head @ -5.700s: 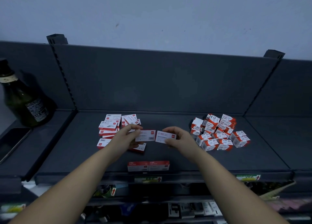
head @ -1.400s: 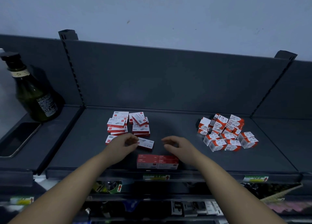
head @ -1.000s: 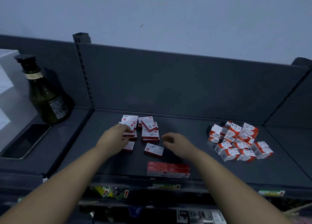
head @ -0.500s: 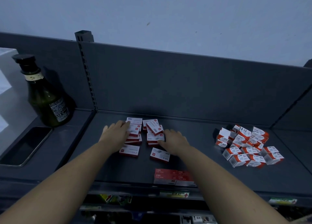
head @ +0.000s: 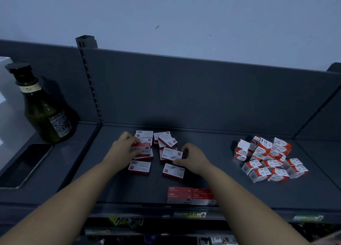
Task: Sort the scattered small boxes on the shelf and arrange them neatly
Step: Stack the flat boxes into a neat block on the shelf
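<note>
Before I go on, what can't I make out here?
Head view only:
1. Red-topped box in the left hand: fingers cover its left end.
2. Front stack: the right forearm hides part of its right end.
3. Orange pile: boxes overlap, count unclear.
4. Fine print on boxes: too small.

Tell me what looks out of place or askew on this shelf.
The green bottle and dark phone on the left section don't belong among small boxes. The orange-and-white boxes on the right lie in a jumbled heap, tilted every way. The flat red-and-white boxes mid-shelf sit at mixed angles.
</note>
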The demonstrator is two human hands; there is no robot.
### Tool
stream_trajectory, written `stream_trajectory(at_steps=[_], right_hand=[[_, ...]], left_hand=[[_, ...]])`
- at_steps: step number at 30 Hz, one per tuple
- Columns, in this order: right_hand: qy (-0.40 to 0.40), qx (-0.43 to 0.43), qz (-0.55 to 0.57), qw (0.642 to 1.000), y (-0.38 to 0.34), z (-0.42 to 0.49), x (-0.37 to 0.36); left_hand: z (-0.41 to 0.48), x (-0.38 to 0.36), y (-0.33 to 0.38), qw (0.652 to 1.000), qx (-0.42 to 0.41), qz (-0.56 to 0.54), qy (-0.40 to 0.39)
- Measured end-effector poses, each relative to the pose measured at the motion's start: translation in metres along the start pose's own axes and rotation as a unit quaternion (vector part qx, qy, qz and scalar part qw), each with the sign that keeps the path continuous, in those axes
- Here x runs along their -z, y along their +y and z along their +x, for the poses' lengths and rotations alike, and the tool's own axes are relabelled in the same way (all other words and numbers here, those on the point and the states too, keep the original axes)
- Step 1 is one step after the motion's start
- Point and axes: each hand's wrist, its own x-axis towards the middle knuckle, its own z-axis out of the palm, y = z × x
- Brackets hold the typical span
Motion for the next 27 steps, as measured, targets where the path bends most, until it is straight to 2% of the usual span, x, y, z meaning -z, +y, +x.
stream_trajectory(at_steps=[5, 9, 16, 23, 27], right_hand=[[-0.002, -0.012, 0.114, 0.993, 0.008, -0.007, 0.009], [-0.009, -0.024, 0.229, 0.973, 0.018, -0.012, 0.014], [-0.011, -0.007, 0.36, 0.933, 0.033, -0.031, 0.028], [0.006, -0.003, 0.47, 0.882, 0.048, -0.044, 0.044], [0.001, 0.008, 0.475, 0.88, 0.057, -0.051, 0.053]], left_hand=[[-0.007, -0.001, 0.013, 0.995, 0.012, -0.096, -0.013], [-0.011, -0.004, 0.029, 0.981, 0.015, -0.184, -0.06], [-0.01, -0.013, 0.065, 0.919, 0.07, -0.372, -0.107], [-0.012, -0.025, 0.093, 0.83, 0.135, -0.527, -0.124], [-0.015, -0.03, 0.103, 0.817, 0.121, -0.551, -0.121]])
